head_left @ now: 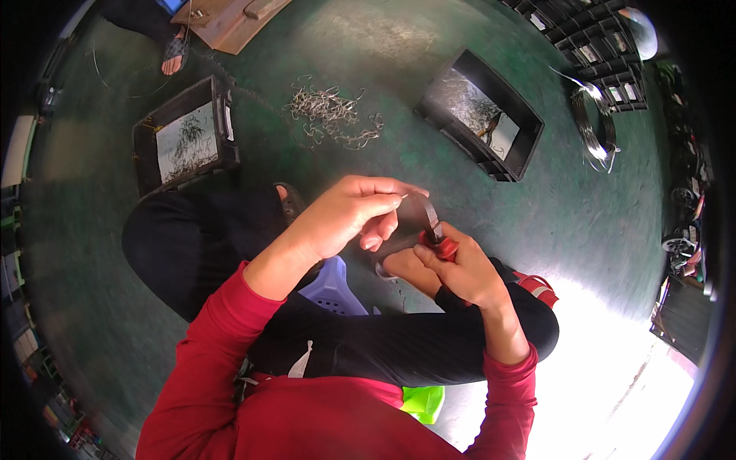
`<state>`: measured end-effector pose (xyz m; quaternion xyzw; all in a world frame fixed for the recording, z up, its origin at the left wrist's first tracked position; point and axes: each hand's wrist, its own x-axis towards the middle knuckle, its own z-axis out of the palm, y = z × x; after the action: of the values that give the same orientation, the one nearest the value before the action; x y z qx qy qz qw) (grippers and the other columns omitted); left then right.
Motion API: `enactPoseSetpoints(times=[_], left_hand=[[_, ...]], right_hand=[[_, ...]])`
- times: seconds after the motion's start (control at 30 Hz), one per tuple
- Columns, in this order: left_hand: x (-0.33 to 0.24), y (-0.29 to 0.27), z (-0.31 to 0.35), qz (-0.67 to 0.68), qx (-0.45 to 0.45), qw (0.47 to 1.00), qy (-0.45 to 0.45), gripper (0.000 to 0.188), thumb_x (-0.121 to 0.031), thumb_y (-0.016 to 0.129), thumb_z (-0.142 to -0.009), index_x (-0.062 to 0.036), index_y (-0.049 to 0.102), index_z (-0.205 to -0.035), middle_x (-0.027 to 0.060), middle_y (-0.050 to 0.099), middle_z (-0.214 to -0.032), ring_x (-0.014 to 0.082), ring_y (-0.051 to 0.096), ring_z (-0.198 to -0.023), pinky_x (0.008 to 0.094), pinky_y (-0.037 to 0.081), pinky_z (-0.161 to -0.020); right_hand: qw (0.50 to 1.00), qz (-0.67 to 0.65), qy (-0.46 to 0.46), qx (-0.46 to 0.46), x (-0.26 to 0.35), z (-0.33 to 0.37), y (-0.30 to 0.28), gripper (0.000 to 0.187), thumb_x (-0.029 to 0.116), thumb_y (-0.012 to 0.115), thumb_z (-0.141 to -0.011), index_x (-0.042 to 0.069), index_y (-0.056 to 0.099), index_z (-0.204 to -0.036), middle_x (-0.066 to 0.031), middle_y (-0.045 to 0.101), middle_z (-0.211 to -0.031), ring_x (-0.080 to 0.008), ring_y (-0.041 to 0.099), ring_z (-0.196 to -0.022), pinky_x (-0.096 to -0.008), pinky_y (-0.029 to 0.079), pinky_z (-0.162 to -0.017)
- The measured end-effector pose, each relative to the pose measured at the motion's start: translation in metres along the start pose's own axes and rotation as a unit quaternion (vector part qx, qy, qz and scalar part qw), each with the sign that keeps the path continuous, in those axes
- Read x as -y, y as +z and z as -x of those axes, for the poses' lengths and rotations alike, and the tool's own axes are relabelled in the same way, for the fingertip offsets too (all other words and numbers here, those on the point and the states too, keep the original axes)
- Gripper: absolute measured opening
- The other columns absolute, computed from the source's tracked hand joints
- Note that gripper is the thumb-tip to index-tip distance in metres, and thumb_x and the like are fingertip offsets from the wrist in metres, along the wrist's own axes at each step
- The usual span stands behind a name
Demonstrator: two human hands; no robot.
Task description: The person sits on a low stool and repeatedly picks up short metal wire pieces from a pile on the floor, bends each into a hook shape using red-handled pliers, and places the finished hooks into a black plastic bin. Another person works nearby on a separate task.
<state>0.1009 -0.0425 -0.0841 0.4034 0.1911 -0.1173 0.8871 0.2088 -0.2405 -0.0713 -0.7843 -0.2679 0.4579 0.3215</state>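
My left hand (349, 215) is above the floor in front of my lap, thumb and forefinger pinched on a thin wire piece (405, 196). Most of that piece is hidden by the fingers. In my right hand (469, 268) is a red-handled tool (439, 244), gripped around its handle. Its narrow, curved metal end (431, 218) points up toward the left fingertips; I cannot tell whether it touches the wire. Beyond my hands, a loose pile of bent wire hooks (326, 111) lies on the green floor.
Black crates holding thin metal pieces stand at the left (228, 123) and right (529, 126). A wire coil (583, 126) lies near stacked black crates (613, 57) at the far right. Beneath my legs is a purple plastic stool (333, 287). Another person's foot (173, 57) is beside cardboard (226, 27).
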Motion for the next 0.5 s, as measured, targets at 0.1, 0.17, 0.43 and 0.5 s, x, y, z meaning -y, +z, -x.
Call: enactPoseSetpoints(times=[0.1,0.17,0.43,0.5], left_hand=[[0.003,0.009,0.004,-0.057,-0.028,0.998,0.019,0.034,-0.012,0.043,-0.101,0.0001,0.057,-0.13,0.0012,0.052,-0.059,0.0068,0.043,-0.045,0.022,0.036,-0.046],[0.004,0.013,0.006,-0.099,-0.041,0.994,0.036,0.034,-0.012,0.043,-0.101,-0.0006,0.057,-0.13,0.0007,0.052,-0.059,0.0064,0.042,-0.046,0.0222,0.036,-0.046],[0.013,0.021,0.007,-0.17,-0.085,0.978,0.088,0.033,-0.011,0.039,-0.101,-0.0004,0.06,-0.125,-0.0025,0.047,-0.056,0.0031,0.04,-0.047,0.0216,0.033,-0.045],[0.017,0.022,0.008,-0.181,-0.098,0.974,0.097,0.033,-0.01,0.039,-0.1,-0.0005,0.06,-0.124,-0.0027,0.046,-0.055,0.0026,0.04,-0.048,0.0217,0.033,-0.045]], right_hand=[[0.996,0.052,-0.032,-0.059,0.004,-0.002,0.004,0.033,0.027,0.075,-0.081,-0.001,0.058,-0.085,-0.0135,0.063,-0.067,-0.0228,0.061,-0.063,-0.033,0.049,-0.065],[0.995,0.067,-0.009,-0.076,0.008,-0.001,0.005,0.029,0.024,0.075,-0.081,-0.001,0.059,-0.086,-0.0143,0.063,-0.068,-0.0242,0.059,-0.062,-0.0336,0.049,-0.065],[0.986,0.108,-0.032,-0.123,-0.001,-0.008,0.012,0.023,0.017,0.073,-0.085,0.0,0.06,-0.091,-0.0136,0.062,-0.071,-0.0229,0.056,-0.062,-0.0335,0.048,-0.065],[0.984,0.106,-0.039,-0.138,-0.006,-0.01,0.015,0.023,0.017,0.073,-0.085,0.0,0.059,-0.091,-0.0135,0.061,-0.071,-0.0222,0.054,-0.061,-0.0333,0.048,-0.064]])
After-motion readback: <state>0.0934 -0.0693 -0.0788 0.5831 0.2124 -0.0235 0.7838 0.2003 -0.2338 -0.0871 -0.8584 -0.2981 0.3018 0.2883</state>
